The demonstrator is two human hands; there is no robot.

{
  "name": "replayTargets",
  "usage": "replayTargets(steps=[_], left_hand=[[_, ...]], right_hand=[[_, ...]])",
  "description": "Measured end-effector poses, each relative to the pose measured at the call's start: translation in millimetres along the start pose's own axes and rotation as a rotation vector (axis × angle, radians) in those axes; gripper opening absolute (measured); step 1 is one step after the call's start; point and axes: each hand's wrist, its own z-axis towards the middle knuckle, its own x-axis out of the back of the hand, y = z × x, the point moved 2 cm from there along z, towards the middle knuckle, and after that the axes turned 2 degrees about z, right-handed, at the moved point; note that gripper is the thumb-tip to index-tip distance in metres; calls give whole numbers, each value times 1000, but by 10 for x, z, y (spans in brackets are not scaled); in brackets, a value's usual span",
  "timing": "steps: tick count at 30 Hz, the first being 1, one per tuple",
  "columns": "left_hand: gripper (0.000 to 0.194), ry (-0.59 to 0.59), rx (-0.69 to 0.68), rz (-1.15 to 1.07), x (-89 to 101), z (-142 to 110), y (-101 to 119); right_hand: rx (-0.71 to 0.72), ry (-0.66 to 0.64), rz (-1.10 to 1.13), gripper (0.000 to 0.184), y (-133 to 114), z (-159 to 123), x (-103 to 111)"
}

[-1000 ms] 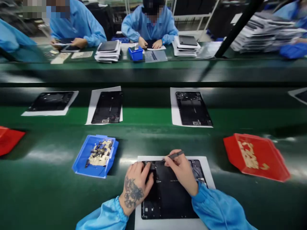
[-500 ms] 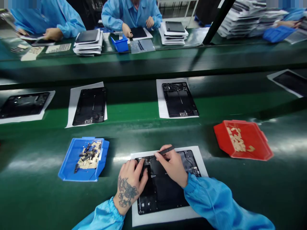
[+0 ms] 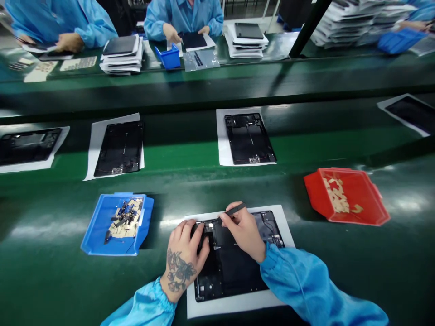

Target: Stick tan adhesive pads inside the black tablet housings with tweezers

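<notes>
"What's in the blue plastic tray [image 3: 97, 240] over on the left?"

"A heap of tan strips and small black bits [image 3: 124, 222]. Just right of it, the tattooed left hand [image 3: 185, 246] comes in from the lower left, its wrist angled and its fingers curled over the top edge of that black tablet housing [image 3: 227, 267]."

"Is that hand gripping something?"

"I can't tell from here. The fingers might be pinching a small part or just pressing down. The housing lies flat on a white paper sheet [image 3: 280, 226], on the green bench [image 3: 57, 290], right in front of the person."

"How would it handle?"

"I'd guess it's light and fairly stiff, though thin enough to flex if lifted by one corner. The dark face looks smooth, so I'd take it by both long edges and keep clear of the exposed wiring at the upper right."

"And the right hand [image 3: 244, 233]?"

"It's close beside the left, not touching, with the forearm reaching in from the lower right. Its thumb and fingers pinch a slim black pry tool [image 3: 235, 209], tip down at the housing's top edge. Further right, a red plastic tray [image 3: 346, 213] sits tilted, holding tan scraps."
</notes>
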Motion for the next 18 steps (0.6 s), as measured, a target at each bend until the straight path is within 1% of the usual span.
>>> replayTargets(steps=[13,18], left_hand=[[28,-16,3,-13,3,7,1],[32,-46,5,-74,26,21,-21]], right_hand=[[15,10,-57,15,15,12,-19],[27,14,-73,15,13,13,-12]])
